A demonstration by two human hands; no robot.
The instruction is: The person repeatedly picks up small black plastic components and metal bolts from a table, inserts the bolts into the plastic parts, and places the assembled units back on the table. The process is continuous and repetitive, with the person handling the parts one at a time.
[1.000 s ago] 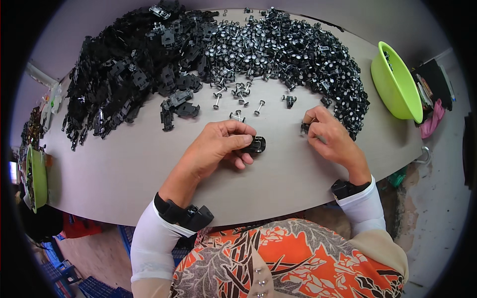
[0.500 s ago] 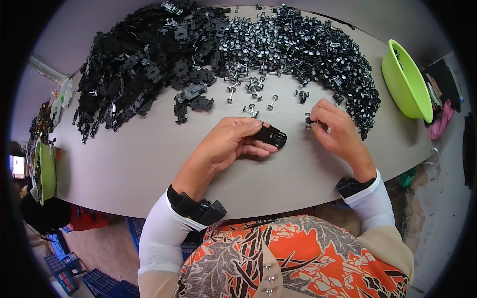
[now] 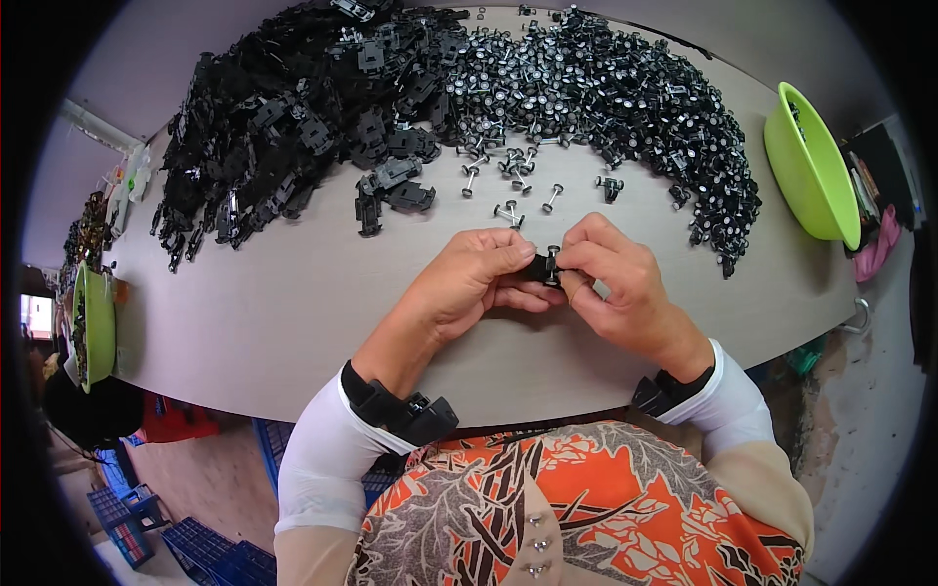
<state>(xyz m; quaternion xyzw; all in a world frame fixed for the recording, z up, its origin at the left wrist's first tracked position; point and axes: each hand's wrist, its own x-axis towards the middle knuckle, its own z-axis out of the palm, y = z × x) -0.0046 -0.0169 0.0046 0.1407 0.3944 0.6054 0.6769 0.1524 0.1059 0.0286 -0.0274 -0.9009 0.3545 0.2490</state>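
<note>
Over the near middle of the table, my left hand [image 3: 467, 283] is closed on a black plastic toy car chassis [image 3: 534, 270], thumb on top and fingers beneath. At the chassis's right end my right hand [image 3: 625, 281] pinches a small wheel piece [image 3: 553, 256], a pair of wheels on an axle, and holds it against the chassis. My fingers cover much of both parts, so how far they are joined is hidden. Just beyond my hands, several loose wheel axles [image 3: 553, 198] lie on the table, along with a few loose black chassis [image 3: 410, 196].
A big heap of black chassis [image 3: 283, 127] covers the far left of the table [image 3: 244, 332]. Beside it, a heap of wheel pieces [image 3: 674, 127] curves down the right side. Green basins stand at the right edge [image 3: 811, 176] and far left [image 3: 98, 327].
My right hand has moved left and brought the wheel piece against the chassis. My left hand still holds the chassis in nearly the same place.
</note>
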